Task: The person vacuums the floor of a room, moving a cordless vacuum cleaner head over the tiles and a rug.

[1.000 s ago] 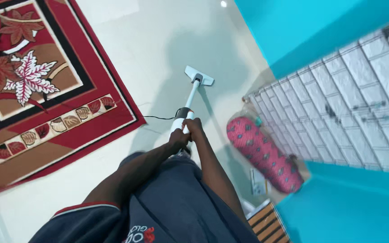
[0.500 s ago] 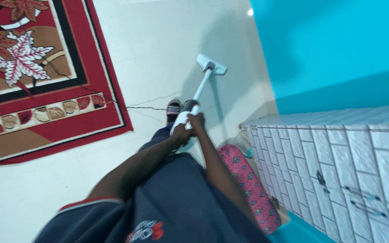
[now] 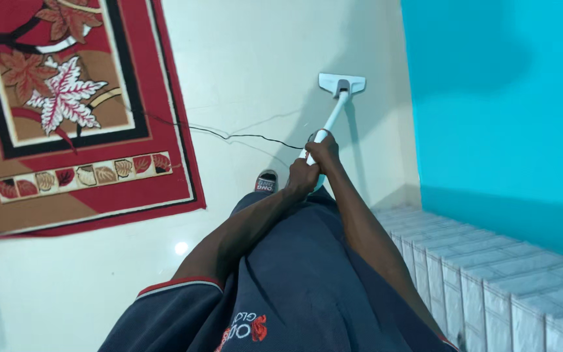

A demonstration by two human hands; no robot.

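Since a second ago the view has swung left: the pink patterned bolster by the wall is gone from sight, the vacuum head sits farther up toward the blue wall, and a slippered foot now shows.

Both hands are together on the vacuum (image 3: 328,127) handle. Left hand (image 3: 301,179) is wrapped around the lower grip, right hand (image 3: 324,151) is clamped just above it, touching. The two-handed hold probably gives push and steering control along the wall edge.

From the hands, the pale tube runs toward 1 o'clock and ends at the flat floor head (image 3: 341,83), which lies on the floor (image 3: 249,65) close to the base of the blue wall (image 3: 503,98), likely angled there to catch the edge.

A thin black cord (image 3: 242,136) trails from near the hands toward 9 o'clock, across the floor and onto the rug (image 3: 66,117), red and brown with leaf patterns, lying well apart at 10 o'clock.

Slipper (image 3: 266,182) is just beside the left hand, at 8 o'clock of it, planted on the floor.

White brick-pattern surface (image 3: 490,287) is at 4 o'clock, under the blue wall. Dark blue shirt (image 3: 281,287) fills the bottom.
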